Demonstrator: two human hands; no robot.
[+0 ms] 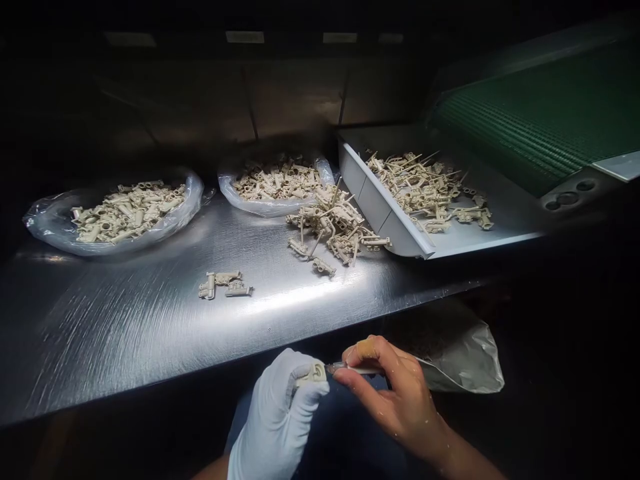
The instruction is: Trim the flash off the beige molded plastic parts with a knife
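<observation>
My left hand (280,407), in a white glove, pinches a small beige moulded plastic part (315,373) just off the table's front edge. Bare but for a tan bandage on one finger, my right hand (395,380) grips a thin knife (367,369). The knife's tip points left and is at or very near the part's right side; contact is hard to make out. Several similar loose parts (225,285) lie on the metal table beyond my hands.
Two clear plastic bags (37,217) (273,208) of beige parts stand on the metal table (150,320). A heap of parts with sprues (333,227) lies beside a white tray (383,207) below a green conveyor belt (550,113). A pale bag (465,353) sits under the table edge, right.
</observation>
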